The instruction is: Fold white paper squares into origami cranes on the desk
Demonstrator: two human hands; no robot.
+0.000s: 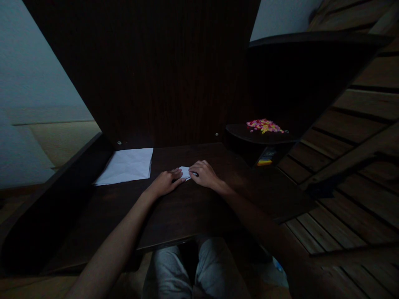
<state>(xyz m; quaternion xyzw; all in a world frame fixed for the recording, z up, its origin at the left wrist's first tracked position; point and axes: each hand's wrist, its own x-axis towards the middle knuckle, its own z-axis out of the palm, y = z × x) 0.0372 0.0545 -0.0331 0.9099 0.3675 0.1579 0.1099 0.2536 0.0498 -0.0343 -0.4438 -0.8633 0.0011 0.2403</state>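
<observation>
A small piece of folded white paper [185,172] lies on the dark desk [174,216], between my two hands. My left hand [166,182] holds its left end, with the fingertips on top and the thumb along the near edge. On the opposite end, my right hand [204,173] has its fingers bent and closed at the paper's edge. Both hands partly cover the paper, so its full shape is hidden. To the left of my left hand rests a stack of white paper sheets [127,166], the top one creased.
On a small raised shelf [238,132] at the right sits a heap of pink and yellow small pieces [264,125]. Beneath it is a yellow item [264,162]. A dark back panel [162,74] rises behind the desk. Wooden slats [358,166] stand on the right.
</observation>
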